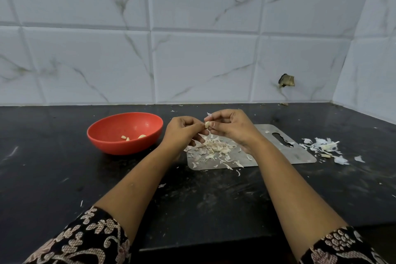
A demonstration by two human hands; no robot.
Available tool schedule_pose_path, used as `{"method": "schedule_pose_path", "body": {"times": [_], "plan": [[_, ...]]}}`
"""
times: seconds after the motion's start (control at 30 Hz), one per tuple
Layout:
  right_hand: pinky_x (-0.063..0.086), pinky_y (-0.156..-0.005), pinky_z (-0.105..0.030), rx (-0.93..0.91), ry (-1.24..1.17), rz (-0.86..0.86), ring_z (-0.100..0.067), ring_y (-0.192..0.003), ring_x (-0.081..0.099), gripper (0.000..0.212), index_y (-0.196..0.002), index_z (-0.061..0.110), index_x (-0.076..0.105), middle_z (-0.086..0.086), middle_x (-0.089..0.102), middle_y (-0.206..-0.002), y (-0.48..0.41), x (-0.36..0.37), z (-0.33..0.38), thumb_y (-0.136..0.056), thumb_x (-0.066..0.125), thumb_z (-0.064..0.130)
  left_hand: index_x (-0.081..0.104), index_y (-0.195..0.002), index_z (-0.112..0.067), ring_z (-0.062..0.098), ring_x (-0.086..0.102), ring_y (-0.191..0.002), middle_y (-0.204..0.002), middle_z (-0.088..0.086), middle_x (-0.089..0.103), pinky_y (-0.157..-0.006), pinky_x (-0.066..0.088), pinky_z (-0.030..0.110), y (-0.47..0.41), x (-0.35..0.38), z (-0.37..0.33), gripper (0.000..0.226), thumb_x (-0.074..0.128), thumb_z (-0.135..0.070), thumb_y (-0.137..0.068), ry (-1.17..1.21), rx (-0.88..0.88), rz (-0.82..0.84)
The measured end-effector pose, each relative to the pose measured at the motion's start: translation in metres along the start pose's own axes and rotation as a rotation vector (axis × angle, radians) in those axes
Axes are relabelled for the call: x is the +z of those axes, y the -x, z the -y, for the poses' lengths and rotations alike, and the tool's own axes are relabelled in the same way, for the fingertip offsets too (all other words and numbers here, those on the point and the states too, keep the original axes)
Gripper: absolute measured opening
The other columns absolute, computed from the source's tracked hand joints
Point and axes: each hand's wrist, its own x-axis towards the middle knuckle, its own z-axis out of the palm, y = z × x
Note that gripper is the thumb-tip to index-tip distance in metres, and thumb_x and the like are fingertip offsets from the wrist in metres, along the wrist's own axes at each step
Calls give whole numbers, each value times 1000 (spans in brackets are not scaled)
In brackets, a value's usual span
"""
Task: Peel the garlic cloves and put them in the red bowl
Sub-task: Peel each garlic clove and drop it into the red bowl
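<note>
Currently our garlic clove [207, 124] is held mid-air between both hands, over the peel pile [214, 147] on the steel cutting board [300, 154]. Right hand [230, 127] pinches it, thumb against fingertips. Left hand [182, 133] pinches its left edge, probably stripping skin. We can't read the clove's axis. Red bowl [120, 148] lies left of the grip, so our left hand is nearer.

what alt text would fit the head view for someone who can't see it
The left hand and right hand pinch a garlic clove above a pile of peels on a metal cutting board. A red bowl holding a few peeled cloves sits to the left on a black counter.
</note>
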Motion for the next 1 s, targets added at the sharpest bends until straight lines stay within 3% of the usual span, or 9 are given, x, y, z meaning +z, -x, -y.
{"method": "schedule_pose_path", "body": {"times": [0.17, 0.37, 0.57, 0.77, 1.0], "plan": [[57, -78, -23, -13, -72, -35, -15, -85, 71, 16, -89, 6, 71, -8, 73, -85, 0, -1, 4, -84, 66, -9, 70, -87, -7, 14, 64, -57, -79, 7, 73, -48, 45, 19, 0, 0, -1, 3, 67, -9, -88, 115, 11, 13], [58, -86, -29, -34, -57, -41, -16, -86, 70, 19, -89, 4, 69, -10, 72, -88, 1, 2, 5, -83, 65, -13, 69, -80, -9, 13, 64, -54, -70, 9, 70, -47, 48, 20, -3, -1, 0, 8, 71, -2, -84, 40, 121, -67], [59, -79, -26, -63, -41, -57, -13, -81, 71, 13, -91, 6, 71, -7, 73, -84, 2, 3, 7, -81, 72, -3, 70, -79, -13, 11, 63, -52, -64, 2, 69, -48, 47, 19, -3, -1, -2, 10, 75, -5, -81, -75, 219, -122], [50, -59, -18, 2, 33, -97, -7, -69, 65, 11, -87, 17, 73, 0, 73, -79, 3, 1, 9, -79, 78, 12, 70, -83, -15, 11, 63, -55, -72, 3, 71, -50, 49, 20, -2, -1, -1, 12, 77, -5, -79, -91, 229, -99], [54, -65, -22, 49, 41, -85, -9, -78, 68, 11, -87, 16, 72, -2, 73, -84, 1, 0, 6, -85, 72, 5, 69, -87, -20, 10, 65, -58, -79, -1, 73, -50, 48, 19, -4, 0, 2, 18, 81, -11, -75, -182, 258, -87]]}}
